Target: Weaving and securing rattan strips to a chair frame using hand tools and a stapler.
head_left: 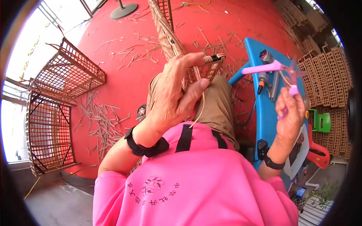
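Note:
My left hand (175,88) closes around the end of a long woven wicker piece (169,39) that rests between my knees, thumb and index finger curled about its rim. A thin loose strip (203,107) hangs from it toward my lap. Off to the right, above a blue table, my right hand (289,109) grips one handle of pink-handled pruning shears (264,68). The shears are spread, with a coil spring between the handles and the other handle pointing left. Their blades look blurred.
Tools with grey bodies (267,56) lie on the blue table (254,49), beside a green plastic item (321,121). Cut strips (102,120) litter the red floor. Woven crates (49,130) stand at left; stacked woven panels (326,77) at right. A round stand base (123,11) is at the back.

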The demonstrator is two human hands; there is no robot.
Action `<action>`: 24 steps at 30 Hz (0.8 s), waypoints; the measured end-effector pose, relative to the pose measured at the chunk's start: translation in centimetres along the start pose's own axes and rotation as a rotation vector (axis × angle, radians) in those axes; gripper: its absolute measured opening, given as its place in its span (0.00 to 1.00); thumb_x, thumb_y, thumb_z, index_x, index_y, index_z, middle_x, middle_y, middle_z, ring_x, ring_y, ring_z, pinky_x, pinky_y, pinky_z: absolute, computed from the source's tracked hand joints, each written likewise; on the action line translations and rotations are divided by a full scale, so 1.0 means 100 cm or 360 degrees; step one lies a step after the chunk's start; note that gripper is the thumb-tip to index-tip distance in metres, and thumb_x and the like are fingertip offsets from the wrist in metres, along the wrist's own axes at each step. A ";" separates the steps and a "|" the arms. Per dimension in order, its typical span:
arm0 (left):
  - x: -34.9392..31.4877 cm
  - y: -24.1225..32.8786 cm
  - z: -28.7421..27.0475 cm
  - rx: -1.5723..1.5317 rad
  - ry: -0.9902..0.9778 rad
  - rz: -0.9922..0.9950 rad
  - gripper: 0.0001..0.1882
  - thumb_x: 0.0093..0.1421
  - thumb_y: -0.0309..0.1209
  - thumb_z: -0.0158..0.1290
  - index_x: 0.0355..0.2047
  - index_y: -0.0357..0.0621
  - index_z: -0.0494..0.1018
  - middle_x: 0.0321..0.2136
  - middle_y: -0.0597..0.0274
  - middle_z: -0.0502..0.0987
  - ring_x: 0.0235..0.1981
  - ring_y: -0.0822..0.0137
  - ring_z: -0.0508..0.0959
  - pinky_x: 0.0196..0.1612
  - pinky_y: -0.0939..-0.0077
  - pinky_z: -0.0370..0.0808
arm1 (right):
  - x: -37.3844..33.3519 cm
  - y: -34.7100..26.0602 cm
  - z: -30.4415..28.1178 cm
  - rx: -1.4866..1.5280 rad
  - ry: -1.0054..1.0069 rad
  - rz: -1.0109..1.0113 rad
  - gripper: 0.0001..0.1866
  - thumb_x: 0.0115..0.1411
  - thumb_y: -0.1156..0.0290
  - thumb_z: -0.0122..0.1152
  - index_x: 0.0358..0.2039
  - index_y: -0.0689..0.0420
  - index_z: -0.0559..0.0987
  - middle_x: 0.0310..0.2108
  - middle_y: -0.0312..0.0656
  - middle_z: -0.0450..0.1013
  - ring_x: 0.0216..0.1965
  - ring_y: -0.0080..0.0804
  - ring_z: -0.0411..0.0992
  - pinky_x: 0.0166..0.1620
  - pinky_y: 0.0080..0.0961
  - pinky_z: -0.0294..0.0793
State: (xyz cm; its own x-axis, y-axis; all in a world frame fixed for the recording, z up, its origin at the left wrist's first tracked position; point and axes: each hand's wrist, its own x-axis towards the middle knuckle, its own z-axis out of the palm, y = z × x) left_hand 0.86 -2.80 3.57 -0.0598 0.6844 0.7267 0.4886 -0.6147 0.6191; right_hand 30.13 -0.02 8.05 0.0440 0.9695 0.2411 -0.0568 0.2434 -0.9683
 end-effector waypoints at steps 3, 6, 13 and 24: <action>0.007 0.010 0.011 -0.0548 -0.0080 -0.0291 0.24 0.66 0.41 0.51 0.56 0.37 0.66 0.43 0.53 0.73 0.43 0.61 0.75 0.47 0.67 0.70 | -0.004 -0.005 0.065 0.0307 -0.0531 0.0007 0.25 0.59 0.66 0.62 0.53 0.69 0.73 0.38 0.40 0.72 0.25 0.16 0.62 0.21 0.10 0.57; 0.015 0.014 0.009 -0.1021 -0.0261 -0.0544 0.32 0.69 0.49 0.45 0.62 0.35 0.60 0.49 0.57 0.71 0.49 0.67 0.71 0.52 0.70 0.69 | -0.002 -0.006 0.113 0.0753 -0.1063 -0.0003 0.36 0.59 0.69 0.65 0.64 0.65 0.61 0.51 0.47 0.71 0.42 0.26 0.72 0.43 0.20 0.72; 0.018 0.011 0.020 -0.1199 -0.0012 -0.0797 0.37 0.71 0.46 0.43 0.70 0.35 0.45 0.63 0.49 0.61 0.65 0.60 0.62 0.66 0.64 0.58 | 0.005 0.048 0.128 0.0430 -0.1239 -0.0344 0.47 0.51 0.62 0.70 0.66 0.65 0.57 0.62 0.46 0.60 0.64 0.36 0.58 0.67 0.35 0.53; 0.020 -0.067 -0.013 0.0516 -0.0544 0.0100 0.16 0.55 0.26 0.54 0.46 0.43 0.74 0.40 0.54 0.76 0.46 0.53 0.76 0.51 0.63 0.72 | 0.066 0.045 0.079 -0.1713 -0.0906 -0.1361 0.36 0.44 0.58 0.72 0.53 0.56 0.72 0.46 0.43 0.72 0.49 0.41 0.69 0.54 0.37 0.63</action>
State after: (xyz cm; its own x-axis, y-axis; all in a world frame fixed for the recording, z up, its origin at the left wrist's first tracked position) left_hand -3.67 2.14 1.30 0.2416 0.7731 0.5865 0.7321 -0.5419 0.4127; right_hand 22.29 7.72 5.79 -0.7176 0.4902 0.4947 0.5421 0.8391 -0.0452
